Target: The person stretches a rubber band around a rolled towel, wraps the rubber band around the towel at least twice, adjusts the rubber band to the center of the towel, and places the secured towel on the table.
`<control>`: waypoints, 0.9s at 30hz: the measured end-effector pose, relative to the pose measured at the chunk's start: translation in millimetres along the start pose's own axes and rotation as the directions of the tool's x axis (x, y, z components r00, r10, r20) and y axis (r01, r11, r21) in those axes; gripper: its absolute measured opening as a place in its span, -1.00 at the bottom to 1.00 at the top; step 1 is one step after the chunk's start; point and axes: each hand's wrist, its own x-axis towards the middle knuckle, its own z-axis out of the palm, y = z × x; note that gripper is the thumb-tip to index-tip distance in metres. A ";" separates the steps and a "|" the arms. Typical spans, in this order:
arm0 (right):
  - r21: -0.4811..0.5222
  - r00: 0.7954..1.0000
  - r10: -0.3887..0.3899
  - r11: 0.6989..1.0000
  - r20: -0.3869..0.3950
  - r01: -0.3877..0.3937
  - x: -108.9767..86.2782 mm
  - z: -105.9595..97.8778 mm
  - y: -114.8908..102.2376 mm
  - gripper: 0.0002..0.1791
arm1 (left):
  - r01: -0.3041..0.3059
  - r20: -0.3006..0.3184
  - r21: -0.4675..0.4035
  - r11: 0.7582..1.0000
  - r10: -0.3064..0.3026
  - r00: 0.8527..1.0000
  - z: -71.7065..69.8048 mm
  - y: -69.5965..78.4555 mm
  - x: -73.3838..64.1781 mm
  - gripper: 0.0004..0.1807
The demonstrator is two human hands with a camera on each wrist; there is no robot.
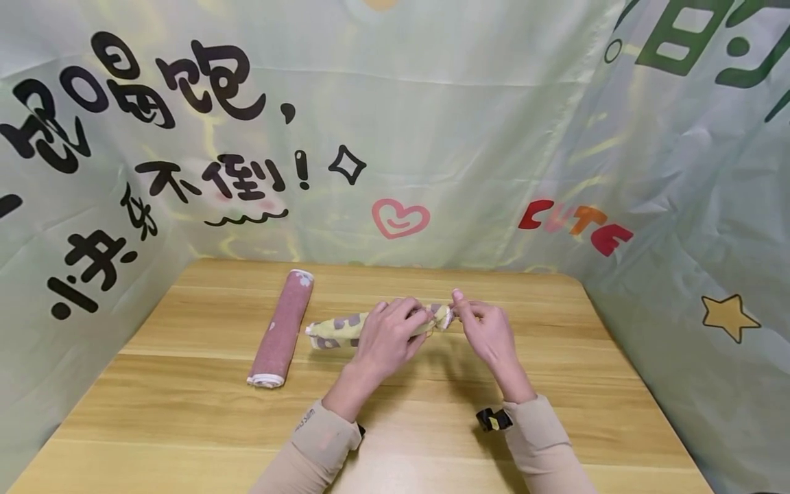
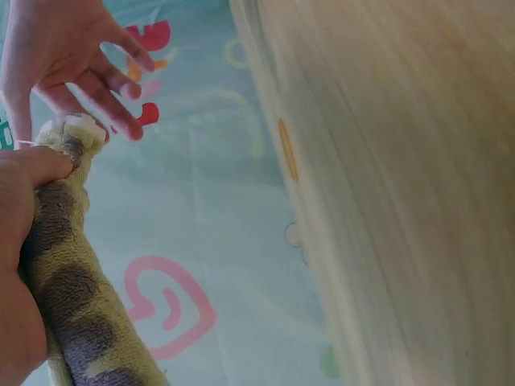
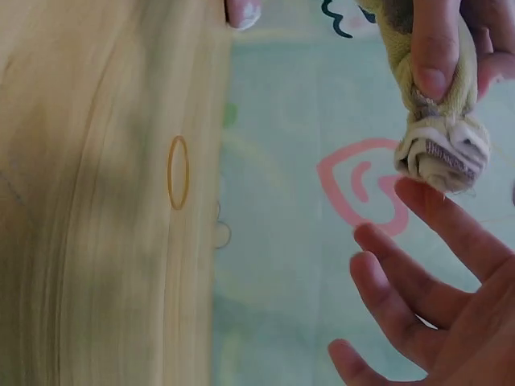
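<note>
My left hand (image 1: pixel 391 333) grips a rolled yellow-green towel (image 1: pixel 336 329) with grey-purple spots, just above the table. Its thumb and fingers wrap round the roll near the right end, where the towel narrows in the right wrist view. White folded edges and a label show at the towel's end (image 3: pixel 442 161). My right hand (image 1: pixel 490 333) is at that end, its fingers spread and slightly bent, the index fingertip at the cloth. A thin strand (image 2: pixel 28 143) runs beside the right hand to the towel; how it is held is unclear.
A rolled pink towel (image 1: pixel 282 329) with white edging lies on the wooden table (image 1: pixel 185 412) to the left. An orange rubber band (image 3: pixel 178 173) lies on the tabletop. Printed cloth walls (image 1: pixel 463 137) stand behind and at both sides.
</note>
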 end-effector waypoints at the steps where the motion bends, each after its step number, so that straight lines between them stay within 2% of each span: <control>1: 0.011 1.000 0.000 1.000 0.005 0.000 0.4 -0.3 -0.2 -0.30 | -0.011 -0.003 -0.001 1.000 0.011 1.000 -0.3 -0.7 -0.1 -0.70; 5: 0.095 0.997 -0.073 0.993 0.000 0.072 2.7 0.8 -1.7 -0.35 | -0.055 0.020 -0.074 0.996 0.057 0.998 -3.5 -3.5 0.6 -0.72; 7: 0.176 0.990 -0.141 0.974 -0.011 0.141 2.7 1.8 -3.1 -0.47 | -0.065 0.056 -0.148 0.987 0.074 0.996 -5.6 -5.0 1.1 -0.73; 10: 0.336 0.969 -0.244 0.910 -0.038 0.243 0.6 2.2 -5.2 -0.76 | -0.034 0.135 -0.258 0.965 0.071 0.988 -9.2 -7.2 1.5 -0.76; 11: 0.377 0.957 -0.286 0.881 -0.052 0.284 -0.3 2.2 -5.6 -0.86 | -0.008 0.164 -0.292 0.956 0.059 0.985 -10.4 -7.9 1.5 -0.77; 13: 0.412 0.917 -0.389 0.823 -0.091 0.390 -1.1 1.7 -6.8 -0.84 | 0.058 0.223 -0.355 0.933 0.024 0.975 -13.1 -9.5 1.6 -0.80; 14: 0.400 0.886 -0.451 0.796 -0.111 0.455 -1.0 1.0 -7.6 -0.81 | 0.098 0.253 -0.381 0.919 0.002 0.967 -14.7 -10.1 1.7 -0.81; 15: 0.365 0.841 -0.523 0.763 -0.136 0.534 -0.2 0.6 -8.2 -0.78 | 0.138 0.282 -0.404 0.904 -0.021 0.959 -16.3 -10.9 1.7 -0.82; 16: 0.313 0.787 -0.596 0.725 -0.161 0.613 1.1 -0.2 -8.8 -0.78 | 0.179 0.310 -0.426 0.887 -0.042 0.950 -18.1 -11.6 1.8 -0.82; 18: 0.171 0.653 -0.729 0.630 -0.204 0.757 4.0 -2.1 -10.4 -0.80 | 0.252 0.361 -0.460 0.852 -0.080 0.929 -22.3 -12.9 2.1 -0.82; 19: 0.082 0.577 -0.786 0.574 -0.222 0.815 5.7 -3.0 -11.3 -0.79 | 0.287 0.387 -0.468 0.836 -0.098 0.917 -24.4 -13.8 2.3 -0.81; 20: -0.008 0.504 -0.832 0.520 -0.232 0.854 6.8 -4.2 -12.1 -0.76 | 0.317 0.409 -0.474 0.822 -0.113 0.905 -26.2 -14.7 2.6 -0.81; 21: -0.090 0.440 -0.867 0.470 -0.234 0.878 7.5 -5.2 -12.9 -0.71 | 0.345 0.431 -0.480 0.807 -0.126 0.893 -27.9 -15.7 2.8 -0.82; 22: -0.162 0.387 -0.893 0.427 -0.231 0.889 7.8 -6.3 -13.8 -0.67 | 0.368 0.450 -0.488 0.792 -0.133 0.883 -29.7 -16.7 3.0 -0.83; 23: -0.226 0.340 -0.913 0.389 -0.226 0.893 7.7 -7.1 -14.7 -0.64 | 0.388 0.466 -0.496 0.777 -0.139 0.874 -31.3 -17.6 3.1 -0.84; 25: -0.316 0.273 -0.938 0.331 -0.214 0.889 7.4 -7.8 -16.4 -0.55 | 0.418 0.493 -0.514 0.749 -0.141 0.859 -34.4 -19.5 3.5 -0.86; 27: -0.345 0.244 -0.947 0.304 -0.207 0.888 6.4 -7.7 -18.6 -0.48 | 0.432 0.509 -0.537 0.725 -0.130 0.851 -38.0 -20.5 3.8 -0.87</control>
